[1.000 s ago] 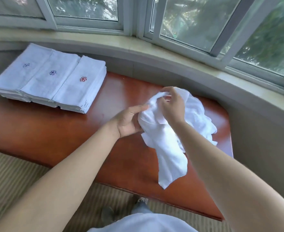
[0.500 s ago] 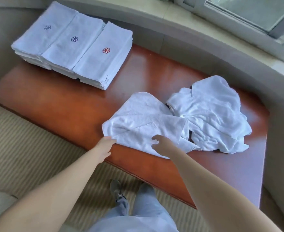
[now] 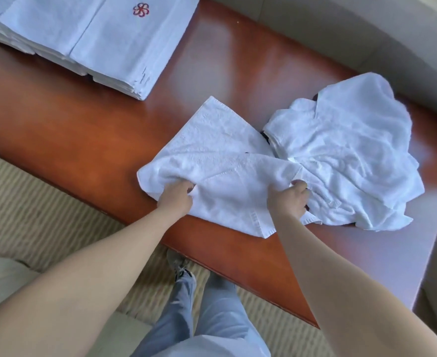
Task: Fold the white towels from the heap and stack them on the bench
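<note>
Towel [image 3: 220, 161] lies flat on the bench [image 3: 83, 130] ahead of me, long axis left-right; my left hand [image 3: 176, 195] and right hand [image 3: 288, 199], apart, each pinch its folded near layer.

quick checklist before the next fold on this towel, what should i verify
1. Left hand grips the towel edge: ok.
2. Right hand grips the other edge: ok.
3. Towel lying flat: not ok, it is wrinkled and one layer is already turned over.
4. Towel apart from the heap: not ok, they touch at the right hand.
5. Towel fully on the bench: ok, though its near corner is close to the front edge.
6. Stacks neat, ready for another: ok.
</note>
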### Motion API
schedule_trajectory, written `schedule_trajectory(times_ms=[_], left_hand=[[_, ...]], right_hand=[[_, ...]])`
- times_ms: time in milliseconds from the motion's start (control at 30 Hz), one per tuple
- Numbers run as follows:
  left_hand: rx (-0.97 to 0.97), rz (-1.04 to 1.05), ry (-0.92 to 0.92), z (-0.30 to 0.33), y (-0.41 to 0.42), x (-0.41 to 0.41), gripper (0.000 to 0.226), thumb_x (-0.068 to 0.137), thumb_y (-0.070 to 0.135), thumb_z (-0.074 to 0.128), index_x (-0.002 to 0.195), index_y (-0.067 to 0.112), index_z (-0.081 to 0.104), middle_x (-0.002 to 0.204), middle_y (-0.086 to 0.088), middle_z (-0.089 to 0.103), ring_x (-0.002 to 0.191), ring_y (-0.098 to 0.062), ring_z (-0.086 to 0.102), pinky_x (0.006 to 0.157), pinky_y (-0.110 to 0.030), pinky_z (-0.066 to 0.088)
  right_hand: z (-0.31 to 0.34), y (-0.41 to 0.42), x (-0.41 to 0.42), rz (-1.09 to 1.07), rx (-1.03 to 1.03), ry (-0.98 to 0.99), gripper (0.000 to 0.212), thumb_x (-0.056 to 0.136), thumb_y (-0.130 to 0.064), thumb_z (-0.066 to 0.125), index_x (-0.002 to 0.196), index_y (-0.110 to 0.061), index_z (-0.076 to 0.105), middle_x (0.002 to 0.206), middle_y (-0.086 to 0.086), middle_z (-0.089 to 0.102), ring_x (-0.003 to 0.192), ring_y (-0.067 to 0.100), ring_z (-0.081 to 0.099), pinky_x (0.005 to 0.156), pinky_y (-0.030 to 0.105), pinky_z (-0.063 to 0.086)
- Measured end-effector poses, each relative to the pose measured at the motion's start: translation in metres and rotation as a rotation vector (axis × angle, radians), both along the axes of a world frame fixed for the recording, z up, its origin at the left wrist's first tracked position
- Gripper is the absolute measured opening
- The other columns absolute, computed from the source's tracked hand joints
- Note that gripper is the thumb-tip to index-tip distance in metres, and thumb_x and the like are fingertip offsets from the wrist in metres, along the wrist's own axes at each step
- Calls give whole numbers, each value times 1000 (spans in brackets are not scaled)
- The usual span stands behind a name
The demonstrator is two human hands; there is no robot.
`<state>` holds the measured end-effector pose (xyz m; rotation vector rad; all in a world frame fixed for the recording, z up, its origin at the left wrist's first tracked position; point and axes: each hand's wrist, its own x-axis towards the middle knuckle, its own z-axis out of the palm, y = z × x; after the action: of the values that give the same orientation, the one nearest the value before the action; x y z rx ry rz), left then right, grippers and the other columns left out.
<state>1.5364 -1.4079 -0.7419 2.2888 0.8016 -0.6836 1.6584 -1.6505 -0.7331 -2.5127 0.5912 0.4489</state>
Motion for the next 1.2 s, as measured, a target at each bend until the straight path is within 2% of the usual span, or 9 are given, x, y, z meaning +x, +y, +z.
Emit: schedule_trajectory(times_ms=[67,200,300,433,533,633,800,967,1200], left_hand=[[-102,-156,67,-1,2,1,29,89,5,47,66,21,39,71,4,43,70,-22,44,66,-36,39],[-115,-598,314,21,20,-28,40,93,3,45,83,38,64,101,16,54,98,-11,46,73,-24,43],[-85,-700,507,27,36,-58,43,90,-1,45,89,33,72,111,12,63,106,-14,54,79,-27,50],[35,-255,358,32,57,-61,23,92,10,42,85,20,61,96,5,60,84,-17,57,70,-32,49],[149,236,53,29,71,-46,26,97,19,51,122,17,57,123,-7,52,112,-31,54,90,-43,48],[124,527,-2,26,78,-26,54,97,26,59,147,15,43,145,-12,41,131,-37,44,104,-46,43],[-229,1025,33,27,82,2,38,98,20,63,131,1,62,99,-10,63,87,-27,57,71,-34,48],[-371,1031,-115,48,85,0,37,95,19,69,130,11,66,112,-9,66,111,-28,63,103,-40,50],[-643,1083,-376,137,106,13,29,94,9,69,123,5,67,119,-11,70,104,-21,67,78,-24,53]], right_hand=[[-2,-10,5,-50,42,153,48,91,-38,59,129,-11,49,121,8,61,107,34,62,97,45,49],[8,-12,13,53,151,95,18,93,-36,51,91,-18,56,80,-1,60,85,31,64,64,33,44],[22,-11,20,54,202,5,24,95,-43,49,87,-21,56,79,-8,60,85,29,62,68,35,46],[31,-8,22,42,256,2,33,98,-46,47,113,-21,63,99,-7,64,92,23,59,77,36,50],[29,0,14,39,326,22,19,95,-36,52,91,-18,56,83,-6,58,75,20,52,59,30,34],[24,-2,3,33,318,77,17,88,-24,56,76,-18,46,72,-1,48,64,18,45,55,29,30],[22,-16,-4,48,251,172,18,82,-17,50,69,-11,40,66,2,35,59,20,32,56,32,25],[44,-10,0,90,343,265,35,83,-10,56,64,-19,28,61,-2,24,56,17,21,51,27,15],[146,4,28,-1,520,-13,34,75,-7,52,62,-24,25,65,-1,19,63,19,16,55,31,10]])
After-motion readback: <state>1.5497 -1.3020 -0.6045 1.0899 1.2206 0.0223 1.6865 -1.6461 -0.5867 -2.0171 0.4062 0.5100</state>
